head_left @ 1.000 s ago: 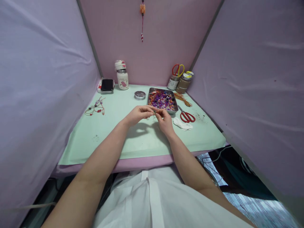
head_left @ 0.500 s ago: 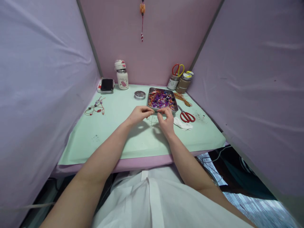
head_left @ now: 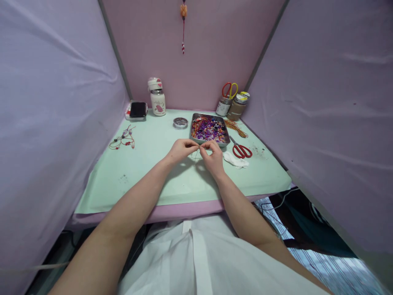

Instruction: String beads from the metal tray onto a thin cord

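A thin cord (head_left: 195, 155) hangs in loops below my fingertips, above the pale green table cover. My left hand (head_left: 182, 150) pinches it between thumb and fingers. From the other side, my right hand (head_left: 213, 155) also closes thumb and index finger on the cord, the tips of both hands almost touching. What lies exactly between the fingertips is too small to make out. Just beyond my hands stands a metal tray (head_left: 226, 141) filled with purple, orange and dark beads (head_left: 210, 129).
Red-handled scissors (head_left: 242, 150) and a white cloth (head_left: 236, 160) lie at right, near an orange cord bundle (head_left: 236, 128). Behind are a scissors jar (head_left: 223, 107), brown jar (head_left: 237, 110), round dish (head_left: 180, 122), bottle (head_left: 158, 102) and phone (head_left: 138, 110). Beaded bracelets (head_left: 124, 138) lie left.
My right hand has moved left and its fingertips now meet those of my left hand at the cord. Its thumb and index finger have come together. The left hand has barely moved.
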Demonstrator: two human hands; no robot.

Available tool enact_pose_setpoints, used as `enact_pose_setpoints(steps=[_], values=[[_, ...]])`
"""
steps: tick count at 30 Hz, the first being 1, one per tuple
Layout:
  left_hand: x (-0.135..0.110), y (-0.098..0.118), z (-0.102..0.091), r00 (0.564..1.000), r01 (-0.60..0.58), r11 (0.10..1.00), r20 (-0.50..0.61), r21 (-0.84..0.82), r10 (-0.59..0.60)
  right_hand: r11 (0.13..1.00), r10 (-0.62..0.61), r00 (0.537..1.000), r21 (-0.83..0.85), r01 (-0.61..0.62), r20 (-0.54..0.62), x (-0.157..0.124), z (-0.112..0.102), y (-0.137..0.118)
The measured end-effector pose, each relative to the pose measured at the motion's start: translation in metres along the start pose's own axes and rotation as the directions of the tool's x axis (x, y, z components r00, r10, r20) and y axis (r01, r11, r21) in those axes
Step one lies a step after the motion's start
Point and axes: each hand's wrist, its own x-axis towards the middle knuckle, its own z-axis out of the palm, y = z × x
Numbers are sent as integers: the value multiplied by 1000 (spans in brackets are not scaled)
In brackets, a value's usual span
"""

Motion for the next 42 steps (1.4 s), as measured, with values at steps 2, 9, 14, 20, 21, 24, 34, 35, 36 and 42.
enact_pose_setpoints(steps=[2,9,14,20,21,24,34,35,36,42], values=[[-1,2,0,1000,21,1000,-22,-18,-22,1000,5,1000,13,-5,-9,0,0,0],[0,3,-5,973,216,964,-42,-158,-225,995,-98,995,0,98,-6,-5,1,-4],[-2,10,-5,949,303,903,8,-304,-316,983,-179,979,-18,181,98,-9,5,-1],[-5,14,-6,931,363,849,109,-383,-349,966,-244,959,-53,254,146,-10,5,3],[-5,13,-6,927,373,844,125,-387,-353,962,-256,952,-55,268,165,-10,5,3],[-4,8,-6,919,394,828,165,-398,-358,952,-280,931,-61,301,234,-10,5,3],[1,0,-6,917,399,772,237,-494,-322,967,-250,948,7,254,197,-9,6,2],[2,-1,-6,917,399,765,236,-506,-322,968,-251,948,21,252,195,-10,5,1],[2,-2,-7,917,398,757,232,-517,-324,967,-253,948,34,251,195,-10,5,0],[5,-4,-8,928,363,743,148,-563,-341,961,-273,938,101,257,215,-14,3,-10]])
